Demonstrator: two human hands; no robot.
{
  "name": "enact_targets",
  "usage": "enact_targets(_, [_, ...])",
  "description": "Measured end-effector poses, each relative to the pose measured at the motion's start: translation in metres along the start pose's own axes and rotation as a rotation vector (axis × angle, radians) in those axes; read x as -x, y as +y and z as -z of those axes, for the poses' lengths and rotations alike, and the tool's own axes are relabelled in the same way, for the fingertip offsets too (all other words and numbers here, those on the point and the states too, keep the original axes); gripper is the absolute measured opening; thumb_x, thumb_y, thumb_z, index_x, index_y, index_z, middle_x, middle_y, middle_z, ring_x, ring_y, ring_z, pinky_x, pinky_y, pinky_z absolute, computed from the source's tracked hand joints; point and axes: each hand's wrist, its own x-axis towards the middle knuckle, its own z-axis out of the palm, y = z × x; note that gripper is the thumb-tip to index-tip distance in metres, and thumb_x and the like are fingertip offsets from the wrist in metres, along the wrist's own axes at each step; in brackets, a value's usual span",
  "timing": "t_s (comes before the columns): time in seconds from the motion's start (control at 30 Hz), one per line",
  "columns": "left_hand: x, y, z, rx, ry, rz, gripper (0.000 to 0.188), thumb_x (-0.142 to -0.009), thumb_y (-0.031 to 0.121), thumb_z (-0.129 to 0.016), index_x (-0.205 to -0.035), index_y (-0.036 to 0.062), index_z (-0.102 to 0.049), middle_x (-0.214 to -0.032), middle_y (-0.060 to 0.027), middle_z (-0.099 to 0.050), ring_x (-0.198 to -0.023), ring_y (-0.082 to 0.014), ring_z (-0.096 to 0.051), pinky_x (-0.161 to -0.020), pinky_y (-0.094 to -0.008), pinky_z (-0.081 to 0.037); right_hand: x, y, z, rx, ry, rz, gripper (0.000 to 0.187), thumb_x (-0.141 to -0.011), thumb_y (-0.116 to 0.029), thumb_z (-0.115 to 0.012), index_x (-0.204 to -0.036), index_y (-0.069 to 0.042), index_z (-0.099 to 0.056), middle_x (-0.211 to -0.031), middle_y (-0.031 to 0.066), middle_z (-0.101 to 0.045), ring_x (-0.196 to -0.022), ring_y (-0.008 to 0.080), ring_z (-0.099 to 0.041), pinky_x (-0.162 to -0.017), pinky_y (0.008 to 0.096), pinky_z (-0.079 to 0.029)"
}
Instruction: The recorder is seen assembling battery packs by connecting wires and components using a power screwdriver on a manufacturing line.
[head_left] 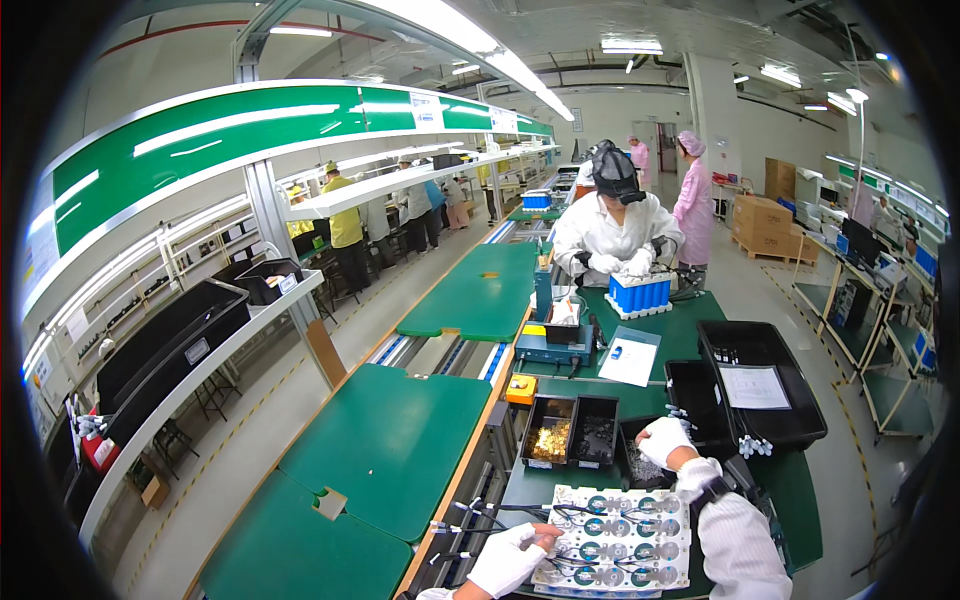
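The bench (800, 505) has a dark green top, and beside it on the left runs a conveyor line carrying green panels (385, 425), three of them large and close by; beyond lies a bright hall with a grey floor (265, 385), stacked cardboard boxes (762, 222) and workers at benches; two people in pink (692, 200) stand far back, and one co-worker in white (620, 235) has both gloved hands at one blue pack (640, 297); one white board (617, 540) with four rows of round discs lies on the bench at the near edge, black cables (480, 512) at its left; the left hand (508, 562) has thumb and fingers close together at that edge, though I cannot tell whether they pinch a cable; the right hand (664, 440) is over one of three small black bins (598, 404), its fingertips hidden, so its grip cannot be told; one yellow box (521, 389) sits behind the bins.
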Motion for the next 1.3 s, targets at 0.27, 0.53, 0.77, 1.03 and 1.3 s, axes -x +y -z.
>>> enact_targets(0.27, [-0.006, -0.008, -0.017, 0.176, 0.035, 0.050, 0.023, -0.095, 0.019, -0.068, -0.112, 0.0022, -0.068, -0.098, -0.0042, -0.071, -0.090, -0.0071, -0.062, -0.081, -0.0225, -0.049, 0.125, -0.099, 0.071, -1.292, -0.321, -0.025, 0.024, -0.092, -0.016, -0.070, -0.109, 0.001, -0.074, -0.080, 0.0056, -0.074, -0.070, 0.0087, -0.066, -0.065, 0.0240, -0.054])
enact_targets(0.53, [-0.006, -0.003, -0.036, -0.009, 0.217, -0.217, 0.024, -0.089, 0.017, -0.064, -0.108, 0.0023, -0.063, -0.079, -0.0119, -0.069, -0.074, -0.0223, -0.069, -0.067, -0.0342, -0.052, 0.169, -0.107, 0.023, -1.323, -0.225, -0.028, 0.024, -0.092, -0.014, -0.068, -0.112, -0.001, -0.071, -0.093, 0.0072, -0.073, -0.082, 0.0136, -0.066, -0.074, 0.0272, -0.053])
enact_targets(0.77, [0.000, 0.018, -0.028, 0.004, 0.088, -0.119, 0.026, -0.088, 0.014, -0.059, -0.112, 0.0039, -0.058, -0.089, -0.0151, -0.068, -0.081, -0.0277, -0.068, -0.073, -0.0362, -0.052, 0.170, -0.116, 0.043, -1.219, -0.335, 0.140, 0.029, -0.099, -0.016, -0.060, -0.119, 0.004, -0.068, -0.112, 0.0085, -0.072, -0.096, 0.0157, -0.066, -0.084, 0.0275, -0.053])
enact_targets(1.03, [0.000, 0.013, -0.031, -0.048, 0.049, -0.134, 0.029, -0.087, 0.009, -0.055, -0.116, 0.0039, -0.058, -0.088, -0.0130, -0.070, -0.084, -0.0248, -0.071, -0.074, -0.0349, -0.054, 0.168, -0.111, 0.036, -1.328, -0.396, 0.093, 0.030, -0.098, -0.012, -0.060, -0.121, 0.006, -0.065, -0.108, 0.0103, -0.072, -0.095, 0.0156, -0.066, -0.082, 0.0254, -0.053])
enact_targets(1.3, [0.002, 0.012, -0.034, 0.028, 0.049, -0.189, 0.036, -0.085, 0.007, -0.056, -0.121, 0.0044, -0.058, -0.089, -0.0132, -0.071, -0.082, -0.0240, -0.070, -0.074, -0.0332, -0.054, 0.166, -0.115, 0.021, -1.429, -0.306, 0.079, 0.023, -0.097, -0.012, -0.062, -0.112, 0.006, -0.068, -0.096, 0.0069, -0.071, -0.085, 0.0125, -0.064, -0.077, 0.0256, -0.053])
